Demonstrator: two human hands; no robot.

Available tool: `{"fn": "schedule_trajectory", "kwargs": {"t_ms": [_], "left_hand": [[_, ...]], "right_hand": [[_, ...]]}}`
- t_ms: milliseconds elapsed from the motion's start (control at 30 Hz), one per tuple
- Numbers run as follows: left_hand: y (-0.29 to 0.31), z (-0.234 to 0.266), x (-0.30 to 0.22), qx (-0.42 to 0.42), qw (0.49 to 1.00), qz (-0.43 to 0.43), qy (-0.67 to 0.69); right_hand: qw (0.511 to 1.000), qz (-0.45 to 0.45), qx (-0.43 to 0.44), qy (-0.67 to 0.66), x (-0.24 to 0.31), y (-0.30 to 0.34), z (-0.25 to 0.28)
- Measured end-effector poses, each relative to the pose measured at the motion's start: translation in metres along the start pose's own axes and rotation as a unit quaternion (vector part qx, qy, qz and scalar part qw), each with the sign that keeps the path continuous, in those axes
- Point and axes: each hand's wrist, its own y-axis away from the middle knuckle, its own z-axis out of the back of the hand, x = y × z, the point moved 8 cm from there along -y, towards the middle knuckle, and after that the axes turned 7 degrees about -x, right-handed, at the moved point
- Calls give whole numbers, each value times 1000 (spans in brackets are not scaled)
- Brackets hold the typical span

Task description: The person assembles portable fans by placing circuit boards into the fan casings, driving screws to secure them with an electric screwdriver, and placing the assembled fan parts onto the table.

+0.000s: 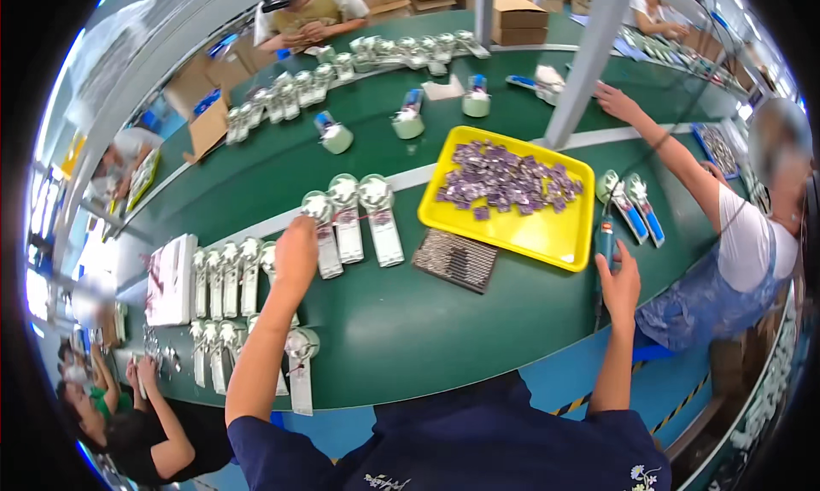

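Observation:
My left hand (296,250) is closed at the leftmost of three white round-headed units (328,250), which lie side by side on the green table. Each has a long flat body, and thin reddish wires show near the heads. The fingertips are partly hidden behind the hand. My right hand (621,279), thumb and fingers apart, is beside a teal and black electric screwdriver (606,235) on a cord. The thumb overlaps the tool's lower body, but no closed grip shows. A yellow tray (555,249) of small purplish square parts (504,176) lies between my hands.
A dark block with rows of small metal pieces (454,260) lies below the tray. More white units (229,277) stand in rows at left, near a white foam block (171,279). Blue-bodied units (642,209) lie at right, by a co-worker's arm (675,153). A grey post (589,64) rises beyond the tray.

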Motion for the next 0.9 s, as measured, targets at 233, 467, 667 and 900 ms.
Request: {"fn": "schedule_trajectory", "kwargs": {"t_ms": [233, 467, 667, 900], "left_hand": [[9, 23, 17, -41, 998, 14, 40], [13, 13, 20, 26, 1000, 15, 7], [19, 9, 23, 1, 995, 10, 96], [25, -6, 39, -27, 967, 76, 242]], "right_hand": [[955, 54, -65, -284, 130, 46, 15], [872, 378, 213, -227, 363, 146, -87], [905, 362, 159, -160, 387, 135, -140], [901, 375, 140, -169, 399, 130, -165]]}}
